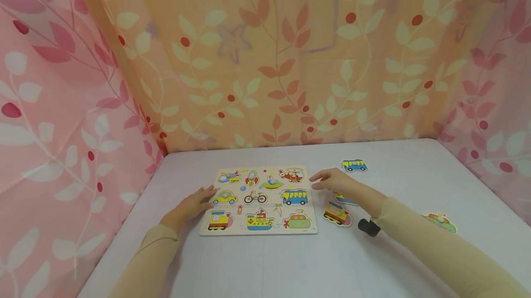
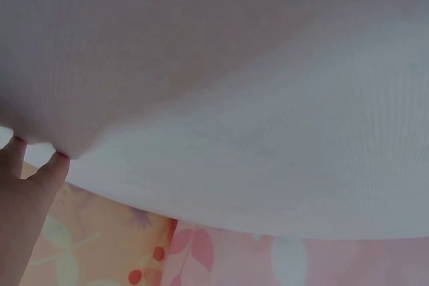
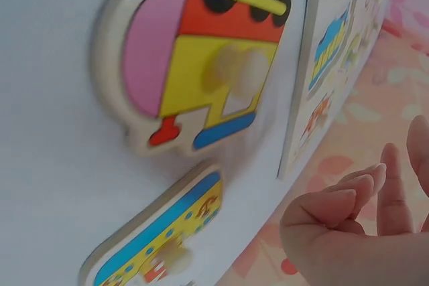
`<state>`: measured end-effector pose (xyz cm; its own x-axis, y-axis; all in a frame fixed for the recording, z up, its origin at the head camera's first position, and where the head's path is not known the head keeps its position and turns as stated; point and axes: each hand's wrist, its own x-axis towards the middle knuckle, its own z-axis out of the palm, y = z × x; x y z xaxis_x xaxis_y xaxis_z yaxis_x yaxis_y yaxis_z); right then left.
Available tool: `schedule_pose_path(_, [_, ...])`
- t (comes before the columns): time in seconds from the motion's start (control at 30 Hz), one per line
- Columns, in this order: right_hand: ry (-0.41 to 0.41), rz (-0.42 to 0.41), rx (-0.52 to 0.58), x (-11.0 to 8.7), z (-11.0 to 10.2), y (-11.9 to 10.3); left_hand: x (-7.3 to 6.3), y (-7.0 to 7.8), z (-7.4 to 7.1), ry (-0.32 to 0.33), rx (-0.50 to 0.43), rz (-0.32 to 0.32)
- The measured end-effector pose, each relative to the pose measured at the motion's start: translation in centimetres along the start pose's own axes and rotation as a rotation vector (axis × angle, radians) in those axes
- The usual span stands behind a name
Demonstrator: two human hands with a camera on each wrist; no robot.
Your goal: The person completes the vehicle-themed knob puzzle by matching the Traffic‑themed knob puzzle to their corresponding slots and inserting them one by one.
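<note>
A wooden vehicle puzzle board (image 1: 207, 232) lies on the table. My left hand (image 1: 192, 204) rests at its left edge, fingertips by the car picture. My right hand (image 1: 338, 184) hovers just beyond the right edge, fingers loosely bent and holding nothing. Below it lie a train piece (image 1: 337, 215) and a ship piece (image 1: 345, 200), the latter partly covered by the forearm. In the right wrist view, knobs show on the train piece (image 3: 228, 65) and ship piece (image 3: 161, 239). A bus piece (image 1: 354, 165) lies farther back.
A submarine piece (image 1: 441, 222) lies at the right, partly behind the sleeve. Knobbed pieces such as the helicopter (image 1: 292, 176) and flying saucer (image 1: 271, 183) sit in the board. A black device (image 1: 369, 227) is on the right wrist. Floral curtains (image 1: 265, 58) surround the white table (image 1: 257, 265).
</note>
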<state>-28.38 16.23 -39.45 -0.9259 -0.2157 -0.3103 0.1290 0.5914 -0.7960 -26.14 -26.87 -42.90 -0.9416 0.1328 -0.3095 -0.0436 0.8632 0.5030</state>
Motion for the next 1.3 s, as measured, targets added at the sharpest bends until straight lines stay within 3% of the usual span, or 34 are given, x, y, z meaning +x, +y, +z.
schedule_pose_path(0.27, [0.029,0.025,0.06,-0.2,-1.8,1.6,-0.3,0.1,0.0,0.001,0.0,-0.001])
schedule_pose_path(0.6, [0.107,0.112,0.213,0.3,-3.6,3.1,-0.4,0.0,-0.1,0.001,0.009,0.006])
schedule_pose_path(0.77, [0.169,0.13,0.224,0.5,-4.6,3.9,-0.3,-0.1,-0.1,0.007,0.02,0.037])
schedule_pose_path(1.07, [0.253,0.147,0.24,1.1,-6.2,5.1,-0.6,0.1,-0.1,0.002,0.009,0.008])
schedule_pose_path(1.3, [0.275,0.185,0.376,2.1,-7.4,6.7,-0.4,0.0,-0.1,0.001,0.016,0.025])
